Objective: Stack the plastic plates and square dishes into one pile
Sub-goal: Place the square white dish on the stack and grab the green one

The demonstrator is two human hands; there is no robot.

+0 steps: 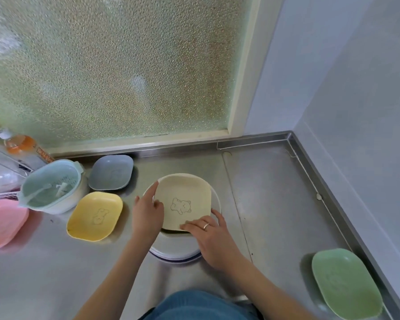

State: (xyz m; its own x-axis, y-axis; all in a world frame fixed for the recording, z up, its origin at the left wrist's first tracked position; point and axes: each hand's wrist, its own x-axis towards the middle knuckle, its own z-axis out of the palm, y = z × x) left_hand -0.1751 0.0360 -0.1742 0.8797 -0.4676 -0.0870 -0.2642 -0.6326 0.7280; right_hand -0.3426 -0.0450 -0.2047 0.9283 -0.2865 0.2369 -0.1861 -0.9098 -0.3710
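Centrally, cream square dish [187,199] with bear outline sits on white plates [173,249]; left hand [147,213] and right hand [214,241], fingers spread, touch its rim.

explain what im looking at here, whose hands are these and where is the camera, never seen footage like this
There is one picture, from a camera worn on a person's head, looking down at their own bare hands over a steel counter by a frosted window. No robot is involved. The left hand and right hand both touch a cream square dish with a bear drawing, which sits on a pile of white round plates. Still lying loose are a yellow dish, a grey dish, a pink dish and a green dish. A pale blue strainer bowl stands at the left.
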